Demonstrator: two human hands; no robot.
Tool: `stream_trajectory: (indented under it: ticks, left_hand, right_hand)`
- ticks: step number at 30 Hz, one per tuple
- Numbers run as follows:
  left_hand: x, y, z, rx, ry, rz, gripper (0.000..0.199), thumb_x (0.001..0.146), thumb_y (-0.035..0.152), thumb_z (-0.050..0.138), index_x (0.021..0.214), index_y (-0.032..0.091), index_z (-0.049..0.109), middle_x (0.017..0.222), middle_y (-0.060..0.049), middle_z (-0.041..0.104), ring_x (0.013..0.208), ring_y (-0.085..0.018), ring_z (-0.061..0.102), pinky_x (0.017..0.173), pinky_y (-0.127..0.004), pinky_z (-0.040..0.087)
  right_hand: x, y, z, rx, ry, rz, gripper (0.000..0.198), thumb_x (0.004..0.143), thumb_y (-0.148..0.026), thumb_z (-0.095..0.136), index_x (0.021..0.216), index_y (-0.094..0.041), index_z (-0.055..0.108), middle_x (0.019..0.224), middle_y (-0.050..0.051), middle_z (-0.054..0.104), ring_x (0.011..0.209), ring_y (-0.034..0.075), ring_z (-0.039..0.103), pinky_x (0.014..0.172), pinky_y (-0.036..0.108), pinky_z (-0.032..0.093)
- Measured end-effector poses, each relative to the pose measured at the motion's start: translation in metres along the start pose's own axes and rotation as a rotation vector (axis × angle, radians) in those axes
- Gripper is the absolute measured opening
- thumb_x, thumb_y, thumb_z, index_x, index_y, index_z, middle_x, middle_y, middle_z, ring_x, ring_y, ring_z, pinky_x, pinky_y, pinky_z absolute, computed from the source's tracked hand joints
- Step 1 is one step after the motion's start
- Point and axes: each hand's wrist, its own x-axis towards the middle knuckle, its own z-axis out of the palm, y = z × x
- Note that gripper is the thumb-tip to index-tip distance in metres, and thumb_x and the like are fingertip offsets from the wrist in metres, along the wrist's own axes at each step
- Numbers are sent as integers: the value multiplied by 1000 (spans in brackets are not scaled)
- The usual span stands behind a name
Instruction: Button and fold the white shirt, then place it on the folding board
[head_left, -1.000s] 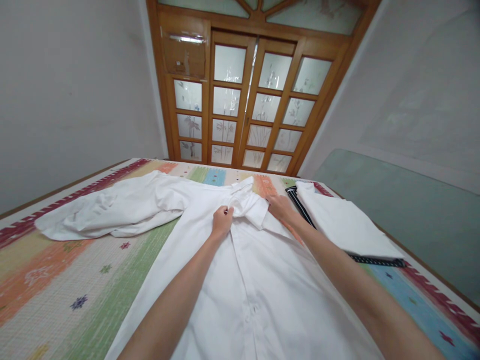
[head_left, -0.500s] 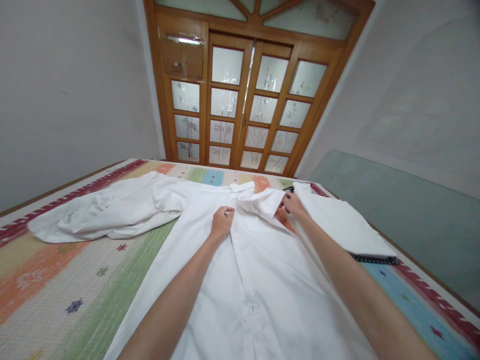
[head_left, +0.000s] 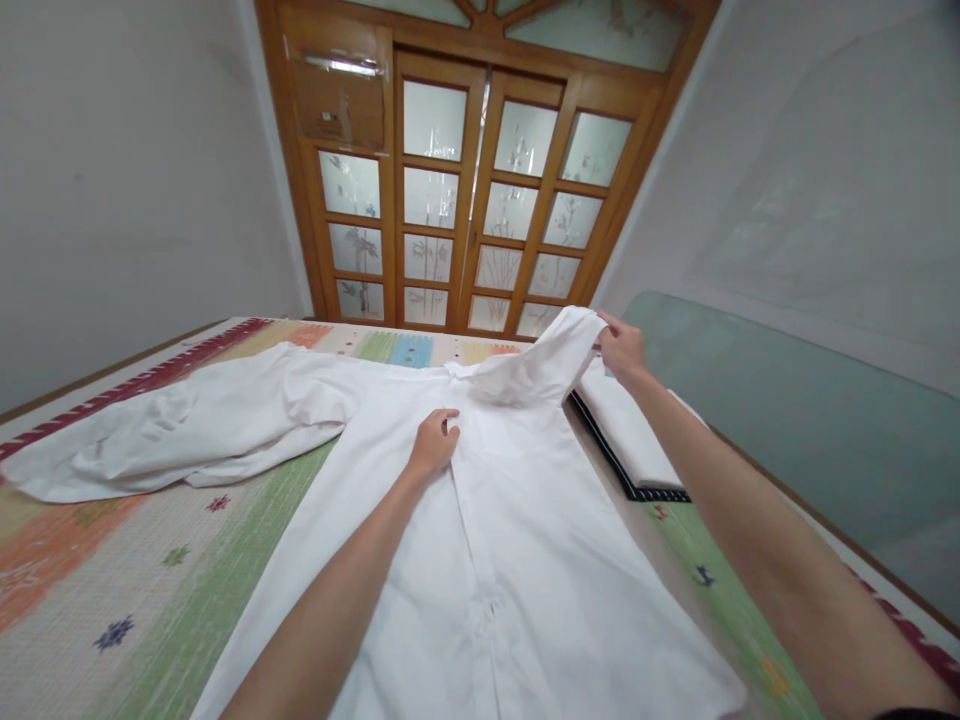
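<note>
A white long-sleeved shirt lies front up, its button placket running down the middle. One sleeve stretches out flat to the left. At the top of the placket, just below the collar, my left hand rests with curled fingers pinching the cloth. My right hand grips the shirt at its right shoulder side and holds that part raised off the bed. The far end of this side is hidden by my hand and forearm.
A folded white cloth with a black, white-dotted edge lies right of the shirt, partly behind my right forearm. Beneath is a patterned striped bed cover. Wooden glazed doors stand beyond the bed. A pale green panel lines the right wall.
My right hand has risen and moved right, lifting the shirt's right shoulder side off the folded cloth and bed. My left hand stays near the collar. The view has shifted slightly.
</note>
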Motion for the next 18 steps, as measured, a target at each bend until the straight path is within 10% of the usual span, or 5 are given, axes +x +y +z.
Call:
stream_trajectory:
  ticks: [18]
  left_hand:
    - [-6,12,3,543,-325,96,56,96,31,38,149,14,35,149,-14,46,144,-22,33,118,-42,21]
  right_hand:
    - [-33,77,-104,-811,-96,49,48,88,-27,48,130,-9,62,121,22,64,114,31,57,98,43,43]
